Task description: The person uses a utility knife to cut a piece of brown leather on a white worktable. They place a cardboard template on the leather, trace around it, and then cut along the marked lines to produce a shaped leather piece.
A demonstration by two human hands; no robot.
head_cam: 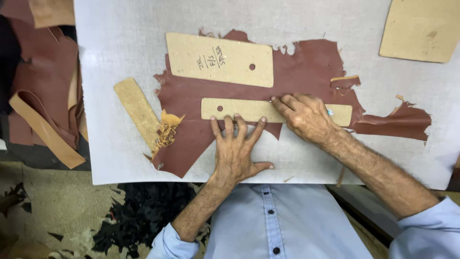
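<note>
- Head view, work surface: reddish-brown leather piece (306,67) lies flat on a pale cutting board (120,29), ragged at its edges, with 2 card templates on top of it.
- Head view, templates: a long narrow template strip (249,109) with a punched hole lies across the middle of the leather; a wider rectangular template (218,60) sits just above it, apart from it.
- Head view, left hand (237,146): open, fingers spread, fingertips pressing on the lower edge of the narrow strip, palm flat on leather and board.
- Head view, right hand (304,117): curled over the strip's right half, fingertips at its upper edge; it seems to grip a small tool, mostly hidden, so I cannot tell what kind.
- Head view, handling: the leather looks thin, soft and limp, likely to slide or pucker unless pinned flat; the strip looks stiff and light, best held by pressing down along its length.
- Head view, surroundings: a third tan strip (136,108) lies at the leather's left edge beside curled offcuts (167,129); another card sheet (421,29) sits top right; leather scraps (40,96) pile at the left.
</note>
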